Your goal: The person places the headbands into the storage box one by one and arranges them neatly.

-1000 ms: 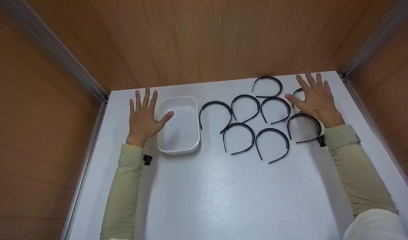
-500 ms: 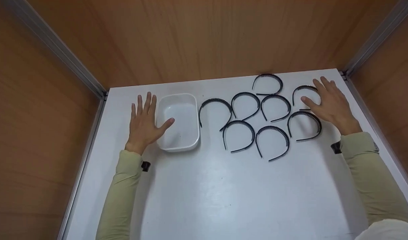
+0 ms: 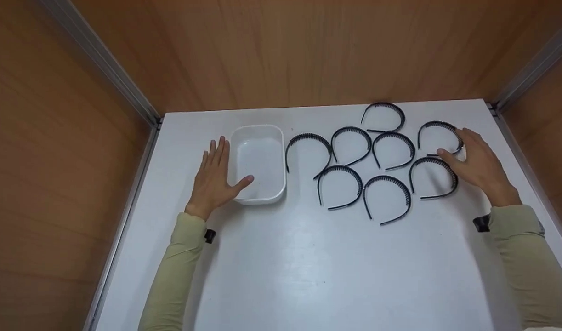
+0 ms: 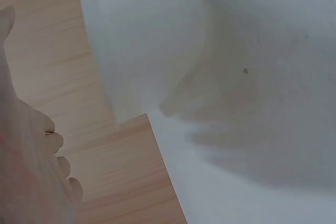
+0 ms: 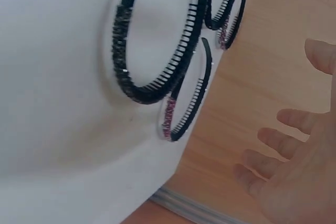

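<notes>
My left hand [image 3: 212, 179] hovers at the left side of a white rectangular tub [image 3: 262, 156], fingers straight and thumb over its near left part. In the left wrist view, the hand [image 4: 31, 150] holds nothing. My right hand [image 3: 480, 165] is above the right end of a group of black toothed headbands. Its fingers overlap the far right headband [image 3: 439, 123] in the head view, thumb just above the headband [image 3: 432, 160] nearer me. From the right wrist, that hand [image 5: 294, 166] appears apart from the bands. One band [image 5: 121, 40] has dark glitter, another [image 5: 169, 116] pinkish glitter.
More headbands lie between the tub and the right hand, including a back one [image 3: 383, 105] and a front one [image 3: 387, 178]. Some touch each other. The white table [image 3: 308, 276] is bounded by a wooden back wall [image 3: 308, 50] and side panels [image 3: 55, 184].
My right hand has shifted right and back towards me, uncovering the far right headband, and its fingers are closer together. The left hand has drawn slightly nearer me. The head view has shifted slightly.
</notes>
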The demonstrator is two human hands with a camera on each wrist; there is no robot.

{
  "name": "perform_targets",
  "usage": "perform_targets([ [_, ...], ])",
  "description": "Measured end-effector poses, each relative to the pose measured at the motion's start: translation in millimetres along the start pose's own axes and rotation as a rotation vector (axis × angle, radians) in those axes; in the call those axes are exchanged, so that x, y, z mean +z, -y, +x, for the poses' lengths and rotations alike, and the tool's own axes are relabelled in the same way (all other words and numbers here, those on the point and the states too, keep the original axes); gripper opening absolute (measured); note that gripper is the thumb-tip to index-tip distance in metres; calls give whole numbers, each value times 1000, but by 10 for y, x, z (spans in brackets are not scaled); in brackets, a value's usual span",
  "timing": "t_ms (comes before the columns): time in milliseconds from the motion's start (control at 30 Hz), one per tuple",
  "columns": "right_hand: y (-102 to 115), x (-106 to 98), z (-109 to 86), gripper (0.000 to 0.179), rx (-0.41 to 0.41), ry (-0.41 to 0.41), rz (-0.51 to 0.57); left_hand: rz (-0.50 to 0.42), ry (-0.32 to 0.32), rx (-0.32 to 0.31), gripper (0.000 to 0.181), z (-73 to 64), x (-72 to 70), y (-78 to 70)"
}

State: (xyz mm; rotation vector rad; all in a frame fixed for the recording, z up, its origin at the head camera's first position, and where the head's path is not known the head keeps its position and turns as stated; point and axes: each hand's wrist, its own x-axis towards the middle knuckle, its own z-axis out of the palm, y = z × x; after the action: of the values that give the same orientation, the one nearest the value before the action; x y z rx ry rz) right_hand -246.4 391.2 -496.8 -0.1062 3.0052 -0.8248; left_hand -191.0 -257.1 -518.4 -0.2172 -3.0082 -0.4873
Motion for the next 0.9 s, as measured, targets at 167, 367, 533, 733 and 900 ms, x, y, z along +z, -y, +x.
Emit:
perform_targets([
  [167, -183, 87, -127, 97, 27, 5, 27, -29, 22, 2, 121, -58, 143, 14],
  [367, -322, 202, -172, 89, 43, -7, 71, -57, 25, 4, 119, -169, 246, 80],
  [533, -396, 289, -211, 77, 51, -21, 92, -63, 19, 6, 117, -279, 315, 135],
  [733, -497, 347, -332, 66, 81, -29, 103, -87, 42, 40, 109, -354, 364, 165],
  [900, -565, 377, -393, 62, 120, -10, 101, -119, 44, 71, 102, -413, 389, 189],
])
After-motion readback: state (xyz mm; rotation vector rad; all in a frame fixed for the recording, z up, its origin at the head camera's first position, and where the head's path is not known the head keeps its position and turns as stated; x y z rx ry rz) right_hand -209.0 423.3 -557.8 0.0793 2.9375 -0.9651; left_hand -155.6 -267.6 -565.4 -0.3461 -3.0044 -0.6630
